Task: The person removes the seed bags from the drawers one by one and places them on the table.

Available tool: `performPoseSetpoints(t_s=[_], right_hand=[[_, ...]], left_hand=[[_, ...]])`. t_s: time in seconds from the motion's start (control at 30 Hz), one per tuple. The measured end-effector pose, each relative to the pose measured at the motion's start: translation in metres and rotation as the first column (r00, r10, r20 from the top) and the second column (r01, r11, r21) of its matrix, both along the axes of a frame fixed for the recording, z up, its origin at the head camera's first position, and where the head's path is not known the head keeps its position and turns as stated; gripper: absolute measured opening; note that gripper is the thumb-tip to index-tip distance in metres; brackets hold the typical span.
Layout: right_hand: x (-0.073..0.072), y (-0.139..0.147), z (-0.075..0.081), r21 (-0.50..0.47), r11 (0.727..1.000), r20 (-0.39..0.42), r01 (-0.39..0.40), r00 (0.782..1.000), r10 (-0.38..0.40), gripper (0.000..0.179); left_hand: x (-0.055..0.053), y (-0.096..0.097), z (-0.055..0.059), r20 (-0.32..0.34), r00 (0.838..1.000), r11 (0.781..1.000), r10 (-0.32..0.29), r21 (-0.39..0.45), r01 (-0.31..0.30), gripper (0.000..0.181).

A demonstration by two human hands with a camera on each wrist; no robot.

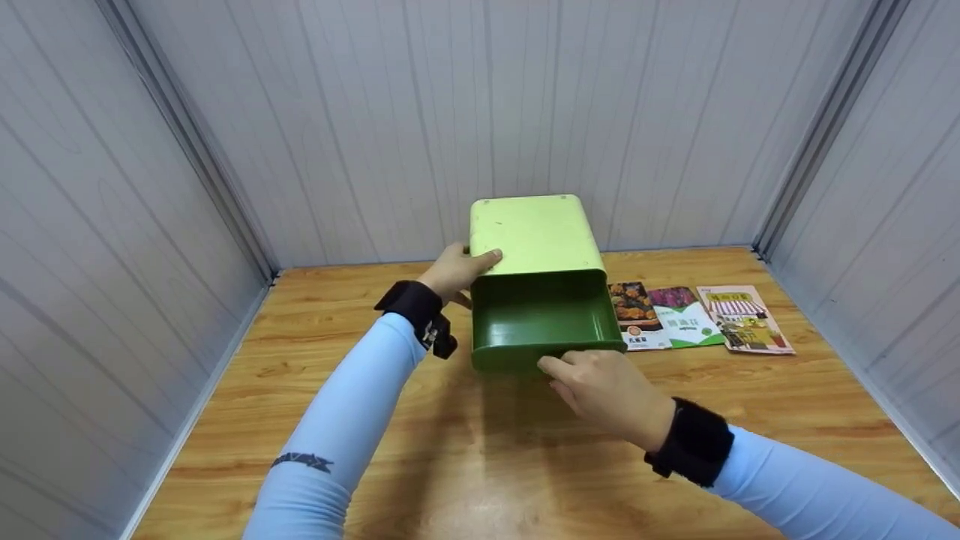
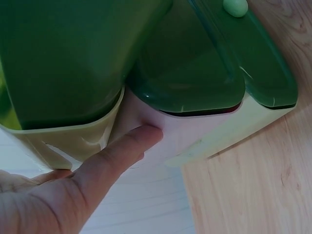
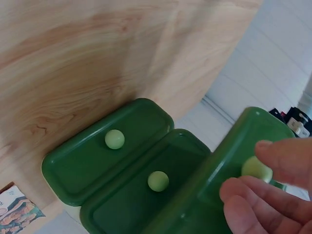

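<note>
A small storage box [image 1: 536,232] with a pale yellow-green top stands on the table, its top drawer [image 1: 517,361] pulled out to show a dark green inside. My left hand [image 1: 459,271] holds the box at its left, thumb on the top, other fingers along the side. In the left wrist view, one finger [image 2: 131,141] lies against the pinkish side of the middle tier. My right hand [image 1: 607,390] pinches the round light-green knob [image 3: 257,168] of that drawer. Below it, the middle drawer [image 3: 131,200] and bottom drawer [image 3: 87,168] are closed, each with the same knob.
To the right of the box lie three printed packets: a dark one with orange flowers [image 1: 637,315], a white and green one [image 1: 684,319] and a pink one [image 1: 746,319]. Light panelled walls [image 1: 360,135] enclose the wooden table [image 1: 315,330] at the back and sides.
</note>
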State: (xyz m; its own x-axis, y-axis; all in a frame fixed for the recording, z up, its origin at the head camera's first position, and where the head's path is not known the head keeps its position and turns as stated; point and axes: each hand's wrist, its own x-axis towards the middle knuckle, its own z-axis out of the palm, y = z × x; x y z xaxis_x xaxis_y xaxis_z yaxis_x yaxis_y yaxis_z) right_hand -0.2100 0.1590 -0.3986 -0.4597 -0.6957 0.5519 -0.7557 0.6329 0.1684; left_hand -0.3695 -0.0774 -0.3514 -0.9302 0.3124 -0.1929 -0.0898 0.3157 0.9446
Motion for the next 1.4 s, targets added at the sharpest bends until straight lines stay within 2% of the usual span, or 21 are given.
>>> performPoseSetpoints(t_s=[0.3, 0.63, 0.97, 1.2, 1.4], right_hand=[[-0.003, -0.006, -0.009, -0.015, 1.000, -0.085, 0.026, 0.996, -0.028, 0.017], [-0.010, -0.008, -0.008, -0.063, 0.998, -0.091, -0.003, 0.996, -0.002, 0.017], [-0.032, -0.006, -0.004, -0.083, 0.994, -0.041, 0.073, 0.996, -0.076, 0.019], [-0.051, -0.008, 0.000, -0.118, 0.987, -0.057, 0.107, 0.992, -0.114, 0.024], [-0.061, -0.010, 0.002, -0.131, 0.984, -0.020, 0.125, 0.992, -0.128, 0.025]], left_hand=[[0.001, -0.002, 0.002, -0.005, 1.000, 1.000, -0.018, 0.020, 0.018, 0.051], [0.002, -0.004, 0.004, 0.007, 1.000, 1.000, -0.011, 0.003, 0.011, 0.057], [0.001, -0.001, 0.004, 0.029, 1.000, 1.000, -0.004, 0.008, 0.004, 0.065], [0.002, 0.002, 0.005, 0.026, 1.000, 1.000, 0.003, 0.026, -0.003, 0.061], [0.003, 0.002, 0.004, 0.035, 0.999, 0.999, -0.009, 0.040, 0.008, 0.060]])
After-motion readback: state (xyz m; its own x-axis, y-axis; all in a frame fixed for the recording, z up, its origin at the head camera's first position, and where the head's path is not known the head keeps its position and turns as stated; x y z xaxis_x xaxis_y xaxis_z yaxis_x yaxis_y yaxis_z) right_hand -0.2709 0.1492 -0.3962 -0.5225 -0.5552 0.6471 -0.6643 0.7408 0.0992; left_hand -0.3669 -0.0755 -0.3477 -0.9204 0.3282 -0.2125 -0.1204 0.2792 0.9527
